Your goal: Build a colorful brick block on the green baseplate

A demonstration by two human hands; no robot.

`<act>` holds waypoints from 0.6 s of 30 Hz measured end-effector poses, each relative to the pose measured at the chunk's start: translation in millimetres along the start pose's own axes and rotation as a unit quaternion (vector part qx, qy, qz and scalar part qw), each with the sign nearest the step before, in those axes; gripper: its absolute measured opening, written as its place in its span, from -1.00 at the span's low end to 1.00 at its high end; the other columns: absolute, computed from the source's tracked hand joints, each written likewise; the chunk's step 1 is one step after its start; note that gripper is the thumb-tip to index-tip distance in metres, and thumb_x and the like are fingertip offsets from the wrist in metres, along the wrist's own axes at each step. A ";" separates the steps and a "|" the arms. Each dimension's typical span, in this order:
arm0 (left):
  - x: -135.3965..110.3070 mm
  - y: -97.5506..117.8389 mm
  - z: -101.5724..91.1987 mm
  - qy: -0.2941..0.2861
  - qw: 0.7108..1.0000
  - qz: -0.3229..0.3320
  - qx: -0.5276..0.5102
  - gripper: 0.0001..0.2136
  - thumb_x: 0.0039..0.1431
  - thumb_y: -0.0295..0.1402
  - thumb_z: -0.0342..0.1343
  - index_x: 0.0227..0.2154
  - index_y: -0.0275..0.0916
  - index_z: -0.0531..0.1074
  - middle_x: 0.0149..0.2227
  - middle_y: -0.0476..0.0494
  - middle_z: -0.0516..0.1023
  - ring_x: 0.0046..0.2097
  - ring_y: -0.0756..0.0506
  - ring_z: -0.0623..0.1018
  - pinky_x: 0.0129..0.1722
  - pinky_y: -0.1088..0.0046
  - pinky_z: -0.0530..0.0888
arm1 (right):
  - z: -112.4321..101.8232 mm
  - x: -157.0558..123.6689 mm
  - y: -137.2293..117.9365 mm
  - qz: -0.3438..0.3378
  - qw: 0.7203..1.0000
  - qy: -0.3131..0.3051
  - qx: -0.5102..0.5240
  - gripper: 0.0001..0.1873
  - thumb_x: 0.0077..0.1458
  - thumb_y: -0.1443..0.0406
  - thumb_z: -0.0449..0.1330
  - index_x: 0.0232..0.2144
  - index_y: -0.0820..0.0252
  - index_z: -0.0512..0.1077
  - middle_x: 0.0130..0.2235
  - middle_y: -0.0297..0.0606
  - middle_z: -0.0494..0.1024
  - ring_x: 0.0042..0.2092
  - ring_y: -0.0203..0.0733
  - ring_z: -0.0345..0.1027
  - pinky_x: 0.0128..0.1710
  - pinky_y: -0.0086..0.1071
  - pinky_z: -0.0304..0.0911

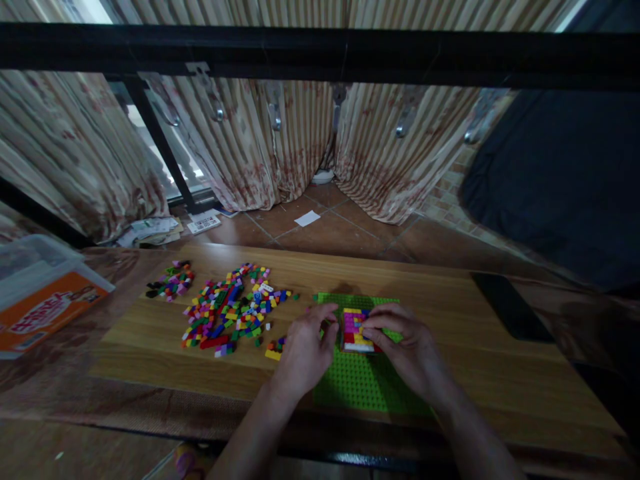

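Observation:
A green studded baseplate lies on the wooden board, with a small block of building bricks on it. Pink, yellow, red and white bricks show on the block's top; its right part is covered by fingers. My right hand reaches over from the right, thumb and forefinger pinched at the top of the block on a small building brick, mostly hidden by the fingertips. At the block's left side, my left hand has curved fingers, with a gap between thumb and forefinger and nothing visible in it.
Loose multicoloured bricks spread over the left of the wooden board. A few bricks lie beside my left hand. A dark phone-like slab rests at right. A clear plastic box with an orange label stands far left.

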State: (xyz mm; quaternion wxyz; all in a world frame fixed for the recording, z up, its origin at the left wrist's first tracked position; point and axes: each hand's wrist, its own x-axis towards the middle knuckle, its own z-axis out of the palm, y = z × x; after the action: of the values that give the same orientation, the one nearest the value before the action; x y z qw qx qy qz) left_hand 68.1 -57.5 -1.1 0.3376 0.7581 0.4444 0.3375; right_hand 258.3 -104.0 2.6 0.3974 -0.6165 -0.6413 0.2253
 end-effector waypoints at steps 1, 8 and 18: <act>-0.1 0.4 0.0 -0.003 1.000 -0.001 -0.001 -0.74 0.17 -0.49 0.03 -0.08 -0.21 0.40 -0.24 -0.07 0.58 -0.22 -0.04 0.57 -0.18 0.44 0.49 | 0.0 0.0 -0.3 -0.004 1.000 -0.003 -0.009 -0.83 0.10 0.14 0.20 -0.40 0.00 0.57 -0.21 -0.27 0.50 -0.12 -0.11 0.36 -0.09 -0.18 0.28; -0.3 0.3 0.1 -0.006 1.000 0.000 0.005 -0.75 0.18 -0.48 0.02 -0.09 -0.20 0.43 -0.24 -0.07 0.59 -0.19 -0.06 0.57 -0.17 0.43 0.49 | -3.0 -1.3 -4.8 -0.059 0.995 -0.009 -0.076 -0.83 0.17 0.22 0.15 -0.38 0.06 0.54 -0.22 -0.26 0.48 -0.13 -0.13 0.32 -0.12 -0.22 0.25; -1.0 3.9 0.3 -0.024 1.000 0.005 0.000 -0.74 0.17 -0.49 0.02 -0.08 -0.21 0.43 -0.21 -0.10 0.58 -0.16 -0.08 0.56 -0.14 0.41 0.49 | 4.0 -2.9 -9.4 -0.112 0.987 0.009 -0.119 -0.83 0.19 0.31 0.14 -0.41 0.14 0.50 -0.26 -0.26 0.49 -0.18 -0.15 0.29 -0.15 -0.25 0.24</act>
State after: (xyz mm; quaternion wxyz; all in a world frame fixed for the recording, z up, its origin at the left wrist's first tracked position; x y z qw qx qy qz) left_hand 69.7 -59.9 1.8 0.3463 0.7682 0.4323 0.3212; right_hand 249.2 -107.3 6.9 0.3496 -0.5855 -0.7251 0.0959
